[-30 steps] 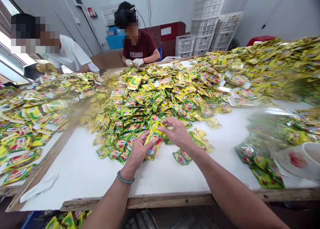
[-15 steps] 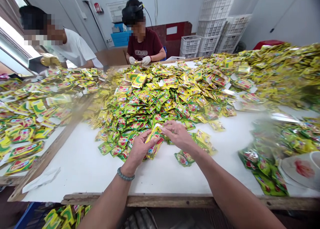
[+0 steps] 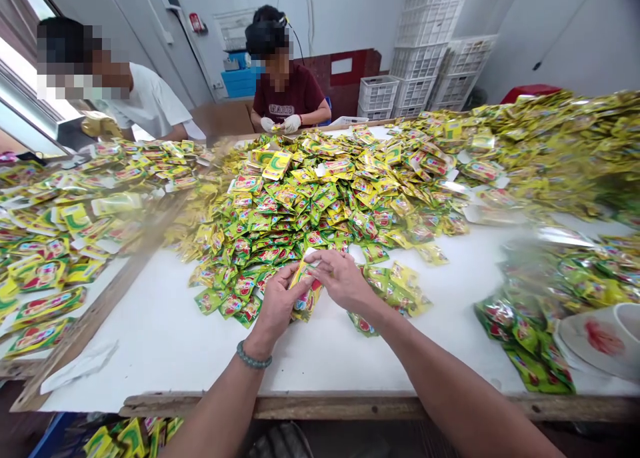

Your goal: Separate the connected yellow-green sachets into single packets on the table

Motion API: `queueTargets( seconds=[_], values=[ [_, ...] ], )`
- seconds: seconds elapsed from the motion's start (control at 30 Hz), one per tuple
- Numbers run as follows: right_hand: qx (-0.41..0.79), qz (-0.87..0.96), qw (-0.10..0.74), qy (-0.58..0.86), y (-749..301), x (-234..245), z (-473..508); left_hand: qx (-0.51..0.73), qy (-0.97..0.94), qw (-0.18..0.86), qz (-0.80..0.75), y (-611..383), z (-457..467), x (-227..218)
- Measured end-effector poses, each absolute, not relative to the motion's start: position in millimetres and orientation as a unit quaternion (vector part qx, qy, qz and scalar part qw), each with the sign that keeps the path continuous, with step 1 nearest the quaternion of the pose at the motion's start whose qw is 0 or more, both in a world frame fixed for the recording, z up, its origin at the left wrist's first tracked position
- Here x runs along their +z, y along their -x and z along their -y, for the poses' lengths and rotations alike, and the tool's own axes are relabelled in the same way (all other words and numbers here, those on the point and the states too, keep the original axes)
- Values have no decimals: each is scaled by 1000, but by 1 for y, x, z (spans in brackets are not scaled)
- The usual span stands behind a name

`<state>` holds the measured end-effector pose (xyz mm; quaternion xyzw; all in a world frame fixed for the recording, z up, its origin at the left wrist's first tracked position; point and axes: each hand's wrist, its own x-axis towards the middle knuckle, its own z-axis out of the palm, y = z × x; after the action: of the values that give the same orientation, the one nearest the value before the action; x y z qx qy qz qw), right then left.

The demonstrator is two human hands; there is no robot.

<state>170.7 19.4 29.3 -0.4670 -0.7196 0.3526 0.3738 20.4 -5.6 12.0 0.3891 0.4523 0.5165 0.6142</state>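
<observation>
A yellow-and-green printed packet point(image 3: 306, 301) with red on its face is tilted up between both hands above the white tabletop. Gripping its left side, my left hand point(image 3: 275, 305) has the thumb across the front; a bead bracelet circles that wrist. My right hand point(image 3: 345, 281) is closed at the upper right edge, fingertips bent over the top and covering part of it. A small white edge shows at the packet's top, and another white bit is beside my right knuckles. Directly behind the hands rises a heap of small green-and-yellow sachets point(image 3: 300, 211).
A few sachets point(image 3: 395, 288) lie right of my hands. Farther right are a floral cup point(image 3: 595, 338) and more sachets. A wooden strip point(image 3: 100, 311) divides off finished-looking packets at left. Two people sit across, one in gloves point(image 3: 283, 125). White crates point(image 3: 415, 65) stand behind.
My right hand has shifted slightly left, its fingers now lower over the packet's top. A white bit has appeared by the right knuckles. My left hand keeps its hold.
</observation>
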Motion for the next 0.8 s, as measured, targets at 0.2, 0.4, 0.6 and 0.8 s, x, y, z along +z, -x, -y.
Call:
queueTargets(
  seconds=[0.2, 0.4, 0.6, 0.8],
  values=[
    [329, 633, 528, 461, -180, 26, -25, 589, -381, 565, -435, -24, 3, 15],
    [499, 576, 524, 379, -170, 11, -28, 592, -378, 573, -422, -18, 5, 19],
    [490, 578, 540, 365, -167, 14, -24, 568, -337, 615, -431, -16, 7, 25],
    [487, 683, 411, 357, -177, 25, -21, 510, -348, 660, -429, -13, 10, 28]
  ],
)
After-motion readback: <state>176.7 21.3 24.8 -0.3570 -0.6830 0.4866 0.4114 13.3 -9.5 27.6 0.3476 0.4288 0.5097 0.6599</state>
